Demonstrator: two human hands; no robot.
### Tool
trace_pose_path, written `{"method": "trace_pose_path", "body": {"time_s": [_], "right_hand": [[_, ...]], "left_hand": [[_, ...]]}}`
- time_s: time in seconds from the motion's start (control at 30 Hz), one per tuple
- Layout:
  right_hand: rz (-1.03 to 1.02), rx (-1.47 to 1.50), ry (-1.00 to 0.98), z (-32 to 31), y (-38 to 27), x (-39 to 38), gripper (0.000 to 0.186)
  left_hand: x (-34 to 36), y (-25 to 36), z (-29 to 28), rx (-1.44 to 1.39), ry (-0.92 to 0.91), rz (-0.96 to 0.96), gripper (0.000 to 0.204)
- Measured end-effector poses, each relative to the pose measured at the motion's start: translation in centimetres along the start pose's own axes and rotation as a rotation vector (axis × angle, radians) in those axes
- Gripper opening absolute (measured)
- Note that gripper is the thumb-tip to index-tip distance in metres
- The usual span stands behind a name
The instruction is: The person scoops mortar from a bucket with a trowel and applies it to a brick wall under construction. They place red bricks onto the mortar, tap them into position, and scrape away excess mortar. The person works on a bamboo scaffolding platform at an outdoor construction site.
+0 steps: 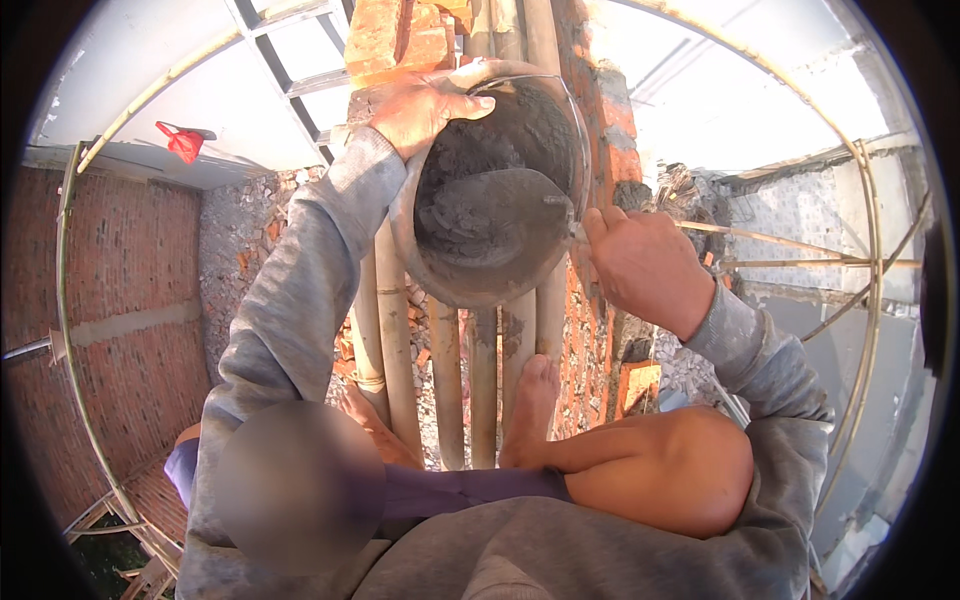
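A round bucket [402, 228] of wet grey mortar [485, 135] rests on the bamboo poles in front of me. My left hand [415, 115] is closed on its far left rim, thumb over the edge. On the right, my right hand [645, 265] is wrapped round a trowel, whose handle is mostly hidden by the fingers. The trowel's broad blade [508, 215] lies inside the bucket, against the mortar and coated with it. A thin wire handle curves along the bucket's right rim.
Orange bricks [385, 45] are stacked just beyond the bucket. My bare feet stand on the bamboo poles [445, 385], with rubble below. A brick wall edge [605, 120] runs along the right. A metal ladder [290, 80] leans at the far left; bamboo scaffolding [68, 260] curves round both sides.
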State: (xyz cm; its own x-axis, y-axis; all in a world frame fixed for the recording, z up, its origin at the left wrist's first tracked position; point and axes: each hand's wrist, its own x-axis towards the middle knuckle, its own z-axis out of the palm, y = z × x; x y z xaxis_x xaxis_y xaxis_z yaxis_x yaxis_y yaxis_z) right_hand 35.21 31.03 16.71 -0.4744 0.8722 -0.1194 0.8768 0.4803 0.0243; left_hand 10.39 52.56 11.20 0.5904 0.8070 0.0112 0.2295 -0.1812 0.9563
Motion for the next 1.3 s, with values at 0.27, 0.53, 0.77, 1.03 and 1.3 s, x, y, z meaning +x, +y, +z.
{"method": "trace_pose_path", "body": {"time_s": [0.27, 0.53, 0.77, 1.03, 1.3], "right_hand": [[0.032, -0.068, -0.007, -1.3, 0.5, 4.1, 0.023], [0.129, -0.625, 0.011, -4.9, 3.1, 7.2, 0.008], [-0.129, -0.203, -0.404, -0.2, 6.6, 8.1, 0.011], [0.038, 0.547, -0.248, 6.1, 2.0, 5.9, 0.022], [0.165, 0.397, 0.081, 0.2, -0.4, 4.3, 0.014]], "left_hand": [[0.8, -0.1, 0.9, 0.007, 0.032, -0.023, 0.040], [0.5, 1.6, 2.9, 0.058, 0.020, -0.015, 0.065], [-1.0, 2.2, 5.9, 0.001, 0.114, -0.043, 0.037], [-3.8, -2.3, 0.4, -0.239, 0.221, 0.005, 0.054], [-6.9, -4.4, -4.0, -0.419, 0.247, -0.162, 0.059]]}}
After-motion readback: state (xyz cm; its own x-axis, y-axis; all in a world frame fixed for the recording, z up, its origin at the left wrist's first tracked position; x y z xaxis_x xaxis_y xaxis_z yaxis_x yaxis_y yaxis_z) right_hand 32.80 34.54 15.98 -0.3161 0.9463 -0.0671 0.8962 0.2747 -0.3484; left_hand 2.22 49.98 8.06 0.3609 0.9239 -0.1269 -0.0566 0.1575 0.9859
